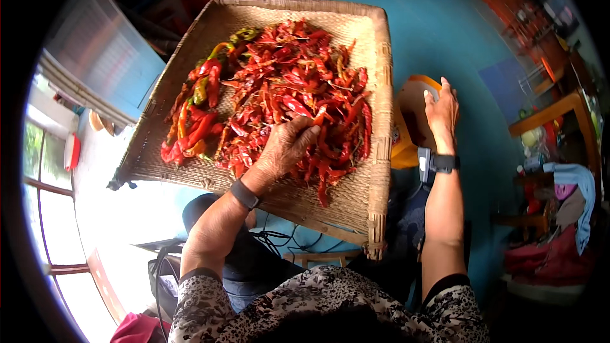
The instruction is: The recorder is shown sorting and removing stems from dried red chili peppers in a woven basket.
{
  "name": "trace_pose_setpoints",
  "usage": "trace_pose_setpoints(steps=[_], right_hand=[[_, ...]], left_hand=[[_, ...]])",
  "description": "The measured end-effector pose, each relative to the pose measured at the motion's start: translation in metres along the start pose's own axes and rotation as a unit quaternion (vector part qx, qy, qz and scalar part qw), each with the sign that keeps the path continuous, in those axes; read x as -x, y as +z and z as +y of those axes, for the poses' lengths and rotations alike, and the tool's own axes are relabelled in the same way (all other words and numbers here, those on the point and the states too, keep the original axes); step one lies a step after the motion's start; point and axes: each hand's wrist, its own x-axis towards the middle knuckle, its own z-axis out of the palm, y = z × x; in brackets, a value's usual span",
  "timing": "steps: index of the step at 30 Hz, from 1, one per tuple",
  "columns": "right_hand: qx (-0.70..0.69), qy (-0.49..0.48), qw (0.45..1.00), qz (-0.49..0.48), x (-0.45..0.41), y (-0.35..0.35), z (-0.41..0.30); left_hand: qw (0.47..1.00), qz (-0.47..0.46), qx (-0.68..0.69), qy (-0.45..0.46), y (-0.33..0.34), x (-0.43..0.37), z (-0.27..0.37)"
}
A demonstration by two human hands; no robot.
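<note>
A woven basket tray [355, 200] lies tilted in front of me, holding a heap of dried red chili peppers [286, 76]. Fresher red and green peppers [202, 128] are grouped along its left side. My left hand [290, 143] is over the heap, thumb and fingers pinched on a red chili pepper [320, 115]. Right of the tray, my right hand [442, 109] is held with fingers apart and nothing visible in it, beside the rim of an orange-yellow carton [404, 145]. The carton's inside is partly in shadow, so its contents are unclear.
Black cables [286, 243] lie below the tray near a wooden stool [321, 258]. A black bag [167, 276] is at the lower left. Clothes [572, 200] hang at the right by wooden furniture [553, 116]. A white-blue panel [107, 52] rises at the upper left.
</note>
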Motion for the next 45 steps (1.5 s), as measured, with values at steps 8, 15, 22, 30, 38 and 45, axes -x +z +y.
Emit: trace_pose_setpoints(steps=[8, 15, 22, 30, 38, 45], right_hand=[[-0.429, -0.185, 0.812, -0.35, 0.065, -0.007, -0.129], [-0.455, -0.202, 0.826, -0.264, 0.058, 0.003, -0.144], [-0.507, 0.088, 0.856, 0.048, -0.003, 0.0, -0.058], [-0.104, 0.16, 0.981, 0.025, -0.007, 0.007, 0.03], [-0.261, -0.21, 0.925, -0.181, 0.022, 0.008, -0.087], [-0.079, -0.356, 0.891, -0.272, 0.024, 0.024, -0.099]], left_hand=[[0.999, 0.005, 0.018, 0.045, 0.009, 0.001, 0.006], [0.998, -0.043, 0.013, -0.037, 0.004, 0.001, 0.008], [0.94, -0.061, -0.263, 0.209, 0.009, 0.005, 0.0], [0.906, -0.039, -0.357, 0.223, 0.007, 0.007, -0.016], [0.935, 0.001, -0.322, 0.15, 0.0, 0.006, -0.012], [0.959, 0.068, -0.251, 0.108, -0.01, 0.001, -0.003]])
